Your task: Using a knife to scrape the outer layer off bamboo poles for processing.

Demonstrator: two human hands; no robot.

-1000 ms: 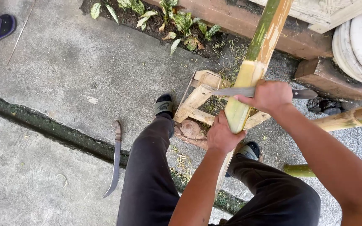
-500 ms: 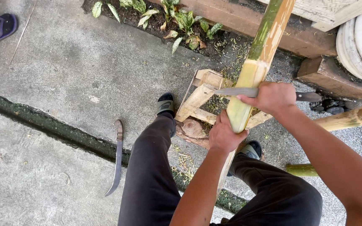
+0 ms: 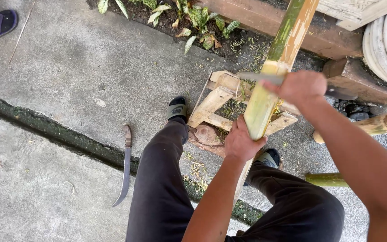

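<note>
Long bamboo pole point(image 3: 265, 101), green skin partly pared to pale yellow, leaning from the lap up toward 1 o'clock over a small pale wooden frame point(image 3: 216, 101) at the feet; step in hand judged as skinning. Left hand point(image 3: 242, 143) fully closed round the pole's lower part; right hand point(image 3: 302, 87) closed on a grey-bladed knife point(image 3: 261, 77) laid across the pole. Further paring calls for a firm left grip; curved rusty sickle blade point(image 3: 125, 163) lies on the concrete at 8 o'clock.

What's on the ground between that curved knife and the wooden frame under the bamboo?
In the head view, the person's leg and sandalled foot stand between the curved knife and the wooden frame; otherwise bare concrete.
</note>
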